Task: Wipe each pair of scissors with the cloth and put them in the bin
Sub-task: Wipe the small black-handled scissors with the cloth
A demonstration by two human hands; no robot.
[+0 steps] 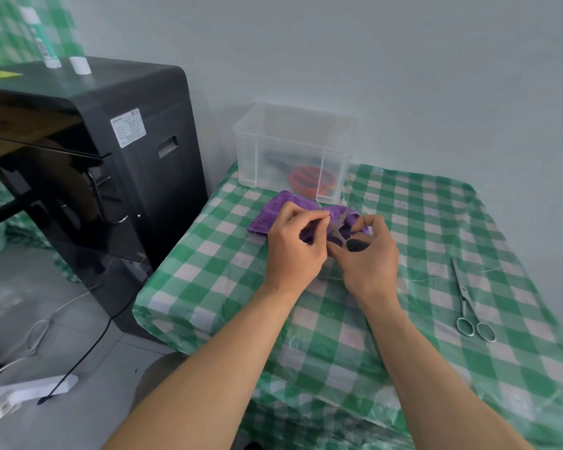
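A purple cloth (pixel 267 219) lies on the checked table in front of the clear plastic bin (pixel 251 147). My right hand (pixel 371 258) grips small black-handled scissors (pixel 338 227) by the handle, blades open over the cloth. My left hand (pixel 293 245) pinches a fold of the cloth against one blade. All-metal scissors (pixel 468 303) lie flat on the table to the right, untouched. Inside the bin sit red-handled scissors (pixel 309 180) and a darker pair, blurred through the wall.
A green-and-white checked cover (pixel 403 352) drapes the table. A black machine (pixel 111 157) stands to the left of the table. A white power strip (pixel 30 391) and cables lie on the floor. The wall rises right behind the bin.
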